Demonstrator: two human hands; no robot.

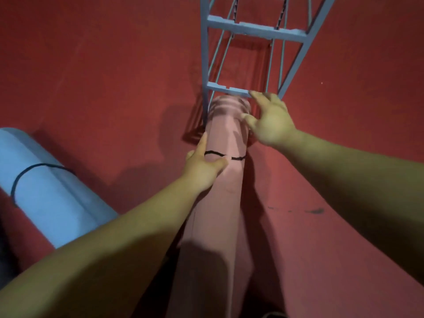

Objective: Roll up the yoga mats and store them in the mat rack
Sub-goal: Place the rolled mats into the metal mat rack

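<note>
The pink rolled yoga mat [220, 203] runs from the camera out to the mat rack [254, 31], its far end just under the lowest crossbar [227, 90]. The left hand [204, 164] lies along the mat beside the black band [238, 158], fingers straight. The right hand [268, 120] hovers over the far end, grip wide, holding nothing. Insertion likely calls for centring the end, then pushing along the axis. A blue rolled mat [52, 191] lies at left on the red floor [114, 76].

L hand [204, 165] on mat [218, 214], R [270, 121] at rack [254, 31]
</note>
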